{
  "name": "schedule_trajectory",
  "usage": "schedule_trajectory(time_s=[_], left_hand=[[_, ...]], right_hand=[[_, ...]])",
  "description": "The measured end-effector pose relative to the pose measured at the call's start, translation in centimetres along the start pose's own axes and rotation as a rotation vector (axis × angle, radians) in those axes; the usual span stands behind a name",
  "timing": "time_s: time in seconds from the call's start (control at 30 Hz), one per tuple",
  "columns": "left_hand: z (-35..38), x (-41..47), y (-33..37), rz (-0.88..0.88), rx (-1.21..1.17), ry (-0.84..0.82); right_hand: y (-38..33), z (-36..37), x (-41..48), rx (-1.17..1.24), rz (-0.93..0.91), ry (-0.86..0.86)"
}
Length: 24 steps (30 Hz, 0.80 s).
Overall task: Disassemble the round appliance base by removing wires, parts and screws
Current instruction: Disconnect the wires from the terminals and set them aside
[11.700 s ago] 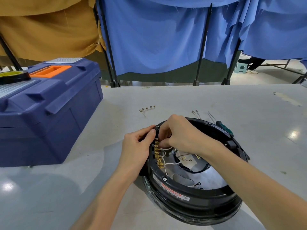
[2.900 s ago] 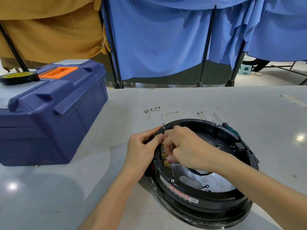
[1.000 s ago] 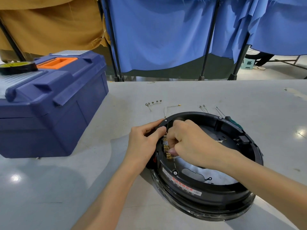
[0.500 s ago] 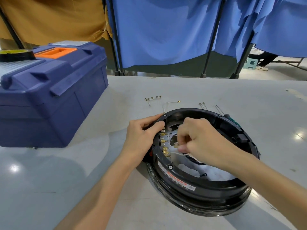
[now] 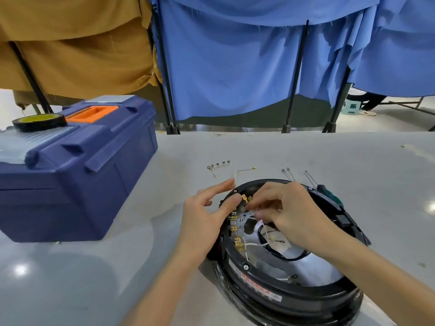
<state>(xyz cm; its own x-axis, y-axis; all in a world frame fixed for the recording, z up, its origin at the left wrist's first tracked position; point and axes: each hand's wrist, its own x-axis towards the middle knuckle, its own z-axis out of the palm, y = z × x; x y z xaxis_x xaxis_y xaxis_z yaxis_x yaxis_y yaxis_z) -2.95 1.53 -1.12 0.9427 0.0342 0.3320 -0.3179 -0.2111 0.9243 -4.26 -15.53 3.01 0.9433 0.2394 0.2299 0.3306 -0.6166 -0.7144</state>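
As the round appliance base (image 5: 270, 300) lies open side up on the table (image 5: 94, 278) close to the viewer, the job is judged to be only partly done. A screw (image 5: 245, 267) is still seated in the near rim, and several white wires (image 5: 255, 244) are left looped across the metal plate inside. Along the left inner wall a row of brass terminals (image 5: 234, 225) is still fitted. The left hand (image 5: 204, 222) is laid against that side with fingers spread and nearly straight, one fingertip pressed on the rim. One of the white wires is pinched near the topmost terminal by the curled fingers of the right hand (image 5: 289, 215) — the exact hold is partly hidden. Beyond the base, parts already taken out are set down: a row of small screws (image 5: 219, 164), a loose wire (image 5: 242, 171) and two short leads (image 5: 287, 172), with a screwdriver (image 5: 328, 195) just beside the far rim. Further left, a blue toolbox (image 5: 77, 175) is seen — closed.
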Motion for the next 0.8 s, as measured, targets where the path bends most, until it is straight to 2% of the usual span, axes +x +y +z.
schedule_trajectory(time_s=[0.17, 0.6, 0.8], left_hand=[[0.2, 0.0, 0.9, 0.122, 0.068, -0.029], [0.4, -0.1, 1.1, 0.041, 0.127, -0.075], [0.6, -0.3, 1.4, 0.06, 0.149, -0.092]], right_hand=[[0.1, 0.0, 0.1, 0.078, 0.04, 0.018], [0.4, -0.7, 0.1, 0.314, 0.08, 0.103], [0.5, -0.6, 0.3, 0.356, 0.103, 0.07]])
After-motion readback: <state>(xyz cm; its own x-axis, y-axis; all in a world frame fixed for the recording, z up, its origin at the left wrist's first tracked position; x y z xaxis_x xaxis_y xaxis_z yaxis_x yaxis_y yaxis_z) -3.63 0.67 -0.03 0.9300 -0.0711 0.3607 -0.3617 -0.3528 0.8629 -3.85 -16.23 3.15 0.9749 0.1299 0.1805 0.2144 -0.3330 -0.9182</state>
